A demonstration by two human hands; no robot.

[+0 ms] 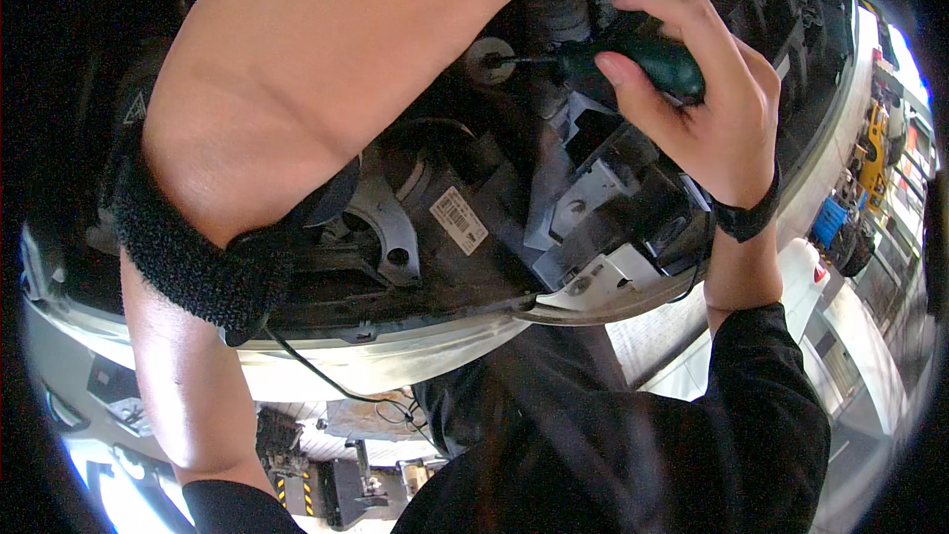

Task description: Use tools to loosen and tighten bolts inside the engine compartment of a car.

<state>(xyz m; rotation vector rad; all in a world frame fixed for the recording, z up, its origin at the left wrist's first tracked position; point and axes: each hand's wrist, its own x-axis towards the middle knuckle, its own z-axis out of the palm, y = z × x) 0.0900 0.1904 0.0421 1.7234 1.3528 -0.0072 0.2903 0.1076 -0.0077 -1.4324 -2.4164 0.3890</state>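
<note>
My right hand (pixel 722 89) is closed round the dark green handle of a screwdriver (pixel 664 69), thumb and index finger apart along it. Its thin shaft points left, and its tip meets or lies just in front of a round pale metal piece (pixel 491 61) in the engine bay. My left hand (pixel 326 49) looms large at the upper left, close to the camera, above the bay. Its thumb stretches right along the top edge; the other fingers are out of the picture or hidden, so what it touches cannot be seen.
Below my hands lie a curved grey metal bracket (pixel 388 227), a black part with a white label (pixel 460 221) and a metal plate (pixel 590 200). The car's pale front edge (pixel 395 361) curves between my body and the bay. A thin black cable (pixel 321 374) hangs from my left wristband (pixel 198 257).
</note>
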